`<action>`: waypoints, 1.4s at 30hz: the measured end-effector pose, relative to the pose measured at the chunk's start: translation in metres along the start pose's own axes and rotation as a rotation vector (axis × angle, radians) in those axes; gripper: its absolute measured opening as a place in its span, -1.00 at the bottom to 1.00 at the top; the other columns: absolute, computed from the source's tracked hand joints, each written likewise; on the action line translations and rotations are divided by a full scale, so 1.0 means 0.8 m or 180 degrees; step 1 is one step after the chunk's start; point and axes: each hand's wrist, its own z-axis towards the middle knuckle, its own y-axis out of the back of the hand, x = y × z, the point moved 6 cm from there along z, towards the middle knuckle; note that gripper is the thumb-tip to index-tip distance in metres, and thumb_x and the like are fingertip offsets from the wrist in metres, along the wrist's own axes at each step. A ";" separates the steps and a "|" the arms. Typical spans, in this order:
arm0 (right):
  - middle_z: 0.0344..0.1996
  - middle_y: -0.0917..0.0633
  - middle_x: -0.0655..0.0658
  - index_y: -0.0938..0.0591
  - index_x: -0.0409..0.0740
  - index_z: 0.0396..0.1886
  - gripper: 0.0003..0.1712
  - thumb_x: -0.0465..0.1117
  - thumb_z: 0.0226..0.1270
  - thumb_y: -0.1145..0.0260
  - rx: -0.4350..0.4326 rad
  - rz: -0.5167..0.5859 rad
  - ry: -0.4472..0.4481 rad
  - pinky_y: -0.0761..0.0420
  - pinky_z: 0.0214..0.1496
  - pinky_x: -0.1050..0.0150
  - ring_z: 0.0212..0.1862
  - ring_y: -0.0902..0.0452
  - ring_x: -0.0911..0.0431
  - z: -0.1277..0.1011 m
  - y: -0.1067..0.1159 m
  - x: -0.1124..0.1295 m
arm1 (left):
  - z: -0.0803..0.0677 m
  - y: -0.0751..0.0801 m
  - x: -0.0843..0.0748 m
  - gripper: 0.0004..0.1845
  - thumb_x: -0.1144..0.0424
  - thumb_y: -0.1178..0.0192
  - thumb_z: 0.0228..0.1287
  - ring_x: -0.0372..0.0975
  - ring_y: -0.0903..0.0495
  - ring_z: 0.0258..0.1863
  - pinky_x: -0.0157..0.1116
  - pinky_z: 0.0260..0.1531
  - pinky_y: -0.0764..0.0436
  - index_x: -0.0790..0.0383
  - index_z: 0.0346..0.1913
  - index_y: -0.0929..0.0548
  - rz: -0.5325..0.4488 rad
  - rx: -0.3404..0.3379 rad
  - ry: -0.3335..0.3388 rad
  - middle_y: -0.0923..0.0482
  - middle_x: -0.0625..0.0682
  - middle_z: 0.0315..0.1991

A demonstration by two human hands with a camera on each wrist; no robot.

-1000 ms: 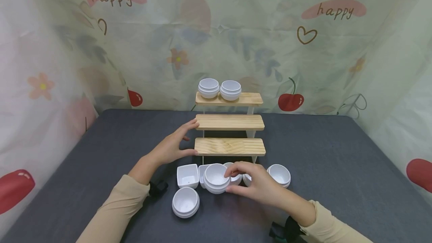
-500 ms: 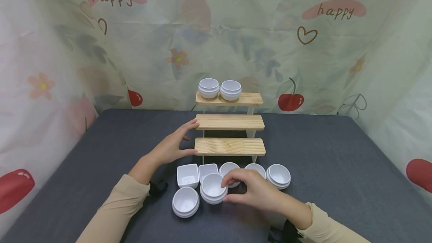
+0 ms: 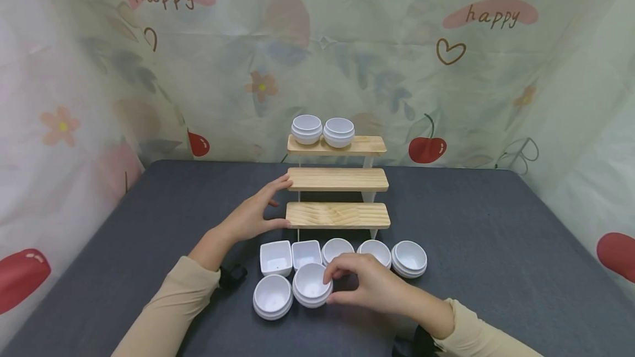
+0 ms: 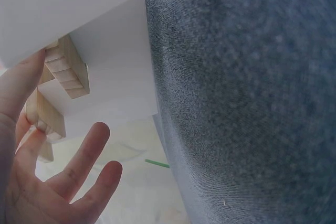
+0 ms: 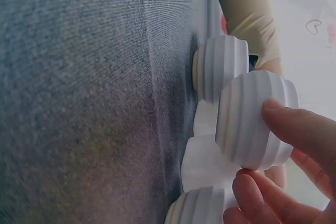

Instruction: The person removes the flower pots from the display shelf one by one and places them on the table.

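My right hand (image 3: 372, 285) pinches a white round bowl with ribbed sides (image 3: 311, 286) by its right edge. In the right wrist view the thumb lies on the side of this bowl (image 5: 252, 121), with fingertips below the rim. A similar round bowl (image 3: 273, 295) stands just left of it. My left hand (image 3: 250, 216) touches the left side of a three-tier wooden stand (image 3: 338, 180). Its thumb meets the lowest shelf, and its fingertips reach the middle one. In the left wrist view the other fingers of the left hand (image 4: 63, 182) spread loosely beside the white side panel (image 4: 113, 72).
Two round bowls, a left one (image 3: 306, 130) and a right one (image 3: 339, 133), sit on the top shelf. Before the stand, a row holds two square bowls (image 3: 276, 258) and several round bowls (image 3: 409, 259) on the dark cloth (image 3: 471, 236). A printed curtain (image 3: 347, 70) hangs behind.
My right hand has brought the round bowl toward the front edge and slightly left, from over the row to beside the front-left bowl. The left hand has stayed at the stand.
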 end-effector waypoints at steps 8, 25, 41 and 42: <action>-0.38 -0.68 0.08 -0.62 -0.01 -0.33 -0.74 -0.20 -0.04 -0.50 0.0105 -0.0019 -0.0034 -0.59 -0.12 0.42 -0.27 -0.58 0.21 0.000 -0.007 -0.001 | 0.001 -0.001 0.002 -0.06 0.15 -0.38 0.04 0.08 -0.56 0.07 0.02 0.06 -0.56 0.06 0.44 -0.07 0.0008 0.0016 0.0051 0.08 0.06 0.51; -0.39 -0.67 0.12 -0.62 0.03 -0.36 -0.74 -0.19 -0.08 -0.51 0.0239 -0.0087 -0.0277 -0.56 -0.12 0.46 -0.28 -0.56 0.28 -0.003 -0.014 -0.007 | 0.000 -0.001 0.001 -0.06 0.15 -0.39 0.04 0.08 -0.56 0.06 0.02 0.06 -0.56 0.07 0.44 -0.07 0.0015 0.0002 0.0052 0.08 0.05 0.51; -0.40 -0.66 0.10 -0.62 0.02 -0.35 -0.76 -0.22 -0.04 -0.48 0.0315 -0.0013 -0.0383 -0.57 -0.17 0.47 -0.32 -0.55 0.37 -0.004 -0.018 -0.010 | 0.000 -0.002 0.004 -0.05 0.16 -0.39 0.04 0.07 -0.56 0.07 0.01 0.06 -0.56 0.06 0.44 -0.06 0.0021 0.0012 0.0078 0.09 0.05 0.51; -0.39 -0.67 0.10 -0.62 0.02 -0.35 -0.76 -0.22 -0.04 -0.48 0.0326 -0.0015 -0.0387 -0.57 -0.17 0.47 -0.32 -0.55 0.37 -0.004 -0.018 -0.011 | 0.000 -0.002 0.004 -0.05 0.16 -0.39 0.04 0.06 -0.56 0.07 0.01 0.06 -0.56 0.06 0.44 -0.06 0.0021 0.0013 0.0078 0.09 0.05 0.51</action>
